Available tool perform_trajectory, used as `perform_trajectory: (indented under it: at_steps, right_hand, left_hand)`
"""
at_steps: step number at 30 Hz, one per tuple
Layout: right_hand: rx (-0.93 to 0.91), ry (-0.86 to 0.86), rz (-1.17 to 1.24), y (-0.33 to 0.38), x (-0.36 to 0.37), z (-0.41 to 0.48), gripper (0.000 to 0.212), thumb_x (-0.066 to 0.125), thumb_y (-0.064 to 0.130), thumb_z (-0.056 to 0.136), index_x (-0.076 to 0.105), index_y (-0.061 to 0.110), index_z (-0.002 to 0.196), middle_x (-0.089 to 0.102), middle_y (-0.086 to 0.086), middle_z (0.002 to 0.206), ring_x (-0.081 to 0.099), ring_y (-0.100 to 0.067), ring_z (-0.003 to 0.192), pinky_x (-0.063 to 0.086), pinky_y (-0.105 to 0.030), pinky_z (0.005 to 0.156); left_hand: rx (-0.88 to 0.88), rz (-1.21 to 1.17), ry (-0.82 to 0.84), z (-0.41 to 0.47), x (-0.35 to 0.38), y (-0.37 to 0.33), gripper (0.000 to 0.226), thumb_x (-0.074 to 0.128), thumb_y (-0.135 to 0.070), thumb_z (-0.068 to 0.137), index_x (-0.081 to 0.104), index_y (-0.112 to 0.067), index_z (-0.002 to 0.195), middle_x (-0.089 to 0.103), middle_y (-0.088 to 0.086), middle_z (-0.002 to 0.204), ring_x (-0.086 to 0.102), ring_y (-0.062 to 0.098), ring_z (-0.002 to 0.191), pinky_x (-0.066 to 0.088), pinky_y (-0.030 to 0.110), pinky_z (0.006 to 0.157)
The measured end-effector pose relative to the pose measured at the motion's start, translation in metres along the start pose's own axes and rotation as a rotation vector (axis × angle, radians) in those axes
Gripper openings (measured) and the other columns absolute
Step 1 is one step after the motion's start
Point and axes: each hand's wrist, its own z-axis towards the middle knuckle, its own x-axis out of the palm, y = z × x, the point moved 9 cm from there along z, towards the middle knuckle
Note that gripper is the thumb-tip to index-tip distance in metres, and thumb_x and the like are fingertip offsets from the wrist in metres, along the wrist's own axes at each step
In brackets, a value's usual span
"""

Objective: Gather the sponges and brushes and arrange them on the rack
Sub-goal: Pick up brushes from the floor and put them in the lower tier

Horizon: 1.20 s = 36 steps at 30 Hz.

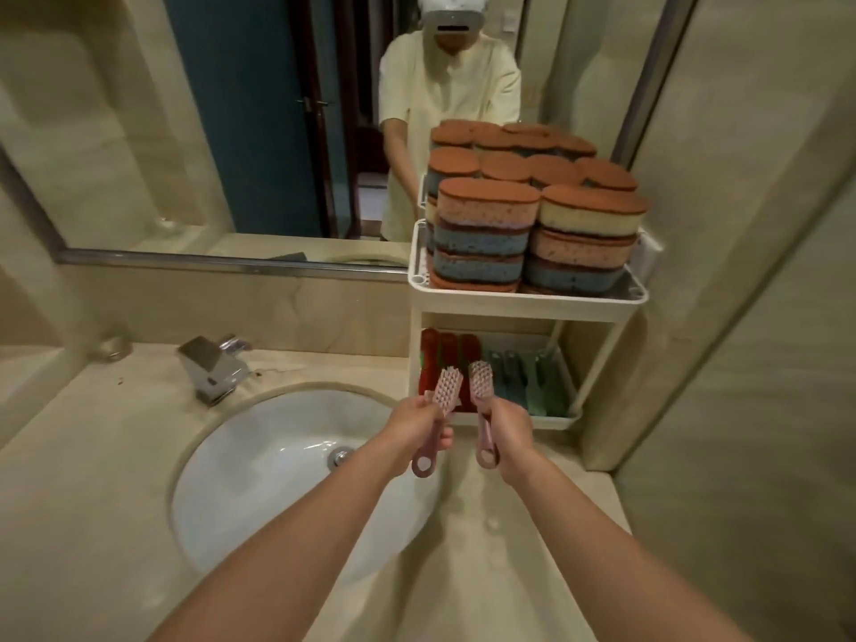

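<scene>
Left hand (414, 421) clenched on a pink brush (437, 421), right hand (509, 426) clenched on another pink brush (481, 412), bristles up, near the sink (259, 461). Just beyond, rack (523, 301): red brushes (447, 359) and green brushes (528, 379) low, sponges (532, 210) stacked on top.

left hand (419, 421): fist closed, arm outstretched | right hand (507, 426): fist closed, arm outstretched

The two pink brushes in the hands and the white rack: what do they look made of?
Pink brush in the left hand and pink brush in the right hand: likely moulded plastic, matte one-piece handles with hanging holes, stiff pale bristles. White two-tier rack: probably plastic too, smooth, slightly glossy, rounded edges.
</scene>
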Motion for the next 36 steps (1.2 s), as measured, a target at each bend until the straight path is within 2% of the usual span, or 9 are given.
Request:
perform_trajectory:
  at_steps: [3, 8, 11, 16, 21, 27, 30, 33, 36]
  right_hand:
    - [-0.025, -0.004, -0.045, 0.006, -0.016, 0.028, 0.022, 0.051, 0.01, 0.093, 0.07, 0.008, 0.103, 0.07, -0.012, 0.102, 0.063, -0.029, 0.095, 0.048, -0.035, 0.076]
    - [-0.035, -0.071, -0.064, 0.015, -0.033, 0.064, 0.018, 0.053, 0.011, 0.095, 0.067, 0.02, 0.099, 0.069, 0.003, 0.088, 0.061, -0.011, 0.077, 0.045, -0.026, 0.056]
    - [-0.055, -0.118, -0.083, 0.02, -0.04, 0.084, 0.011, 0.061, 0.018, 0.093, 0.068, 0.026, 0.089, 0.069, 0.004, 0.086, 0.062, -0.01, 0.073, 0.046, -0.026, 0.052]
    - [-0.103, -0.119, -0.252, 0.029, -0.037, 0.116, 0.014, 0.067, 0.028, 0.089, 0.059, 0.029, 0.078, 0.063, 0.004, 0.089, 0.059, -0.014, 0.077, 0.049, -0.025, 0.063]
    - [-0.051, -0.145, -0.444, 0.024, -0.035, 0.14, 0.009, 0.065, 0.034, 0.09, 0.06, 0.028, 0.087, 0.067, 0.001, 0.099, 0.056, -0.012, 0.075, 0.032, -0.016, 0.039]
    - [-0.056, -0.124, -0.525, 0.016, -0.029, 0.155, 0.025, 0.065, 0.035, 0.089, 0.067, 0.019, 0.109, 0.068, -0.003, 0.114, 0.061, -0.019, 0.095, 0.036, -0.019, 0.055]
    - [-0.085, -0.117, -0.557, 0.018, -0.025, 0.16, 0.026, 0.064, 0.037, 0.088, 0.069, 0.018, 0.105, 0.07, -0.004, 0.112, 0.062, -0.02, 0.095, 0.04, -0.022, 0.069]
    - [-0.086, -0.1, -0.563, 0.019, -0.021, 0.161, 0.026, 0.066, 0.039, 0.086, 0.071, 0.02, 0.102, 0.071, -0.003, 0.108, 0.06, -0.016, 0.085, 0.038, -0.02, 0.065]
    - [-0.109, -0.131, -0.579, 0.021, -0.024, 0.158, 0.023, 0.066, 0.031, 0.087, 0.069, 0.019, 0.106, 0.07, -0.003, 0.112, 0.063, -0.022, 0.101, 0.042, -0.023, 0.076]
  left_hand:
    - [-0.009, -0.029, 0.026, 0.018, 0.024, -0.008, 0.011, 0.046, -0.002, 0.095, 0.055, -0.008, 0.097, 0.058, 0.011, 0.076, 0.058, 0.018, 0.06, 0.056, 0.031, 0.062]
    - [-0.045, -0.099, 0.015, 0.048, 0.045, -0.013, 0.012, 0.051, 0.002, 0.094, 0.055, -0.006, 0.103, 0.059, 0.012, 0.082, 0.059, 0.019, 0.063, 0.054, 0.024, 0.05]
    - [-0.092, -0.123, -0.038, 0.067, 0.047, -0.013, 0.009, 0.057, -0.004, 0.093, 0.056, -0.012, 0.096, 0.065, 0.012, 0.082, 0.063, 0.019, 0.063, 0.055, 0.025, 0.05]
    - [-0.07, -0.077, -0.048, 0.091, 0.048, -0.015, 0.009, 0.06, -0.011, 0.092, 0.059, -0.019, 0.09, 0.069, 0.009, 0.083, 0.068, 0.018, 0.066, 0.055, 0.027, 0.056]
    - [-0.038, -0.049, 0.017, 0.103, 0.055, -0.018, 0.009, 0.057, -0.009, 0.094, 0.06, -0.016, 0.093, 0.069, 0.007, 0.078, 0.067, 0.016, 0.062, 0.057, 0.027, 0.057]
    - [-0.062, -0.037, -0.019, 0.116, 0.053, -0.018, 0.018, 0.057, -0.007, 0.093, 0.057, -0.023, 0.086, 0.068, 0.005, 0.082, 0.069, 0.017, 0.069, 0.06, 0.03, 0.064]
    - [-0.078, -0.035, -0.03, 0.119, 0.052, -0.015, 0.019, 0.057, -0.006, 0.093, 0.057, -0.024, 0.086, 0.069, 0.006, 0.082, 0.069, 0.018, 0.07, 0.06, 0.03, 0.063]
    - [-0.081, -0.043, -0.025, 0.12, 0.055, -0.015, 0.02, 0.057, -0.003, 0.092, 0.057, -0.021, 0.084, 0.068, 0.006, 0.077, 0.067, 0.017, 0.065, 0.059, 0.028, 0.06]
    - [-0.093, -0.041, -0.027, 0.122, 0.057, -0.013, 0.018, 0.059, -0.005, 0.091, 0.059, -0.021, 0.084, 0.068, 0.006, 0.079, 0.068, 0.018, 0.068, 0.059, 0.028, 0.06]
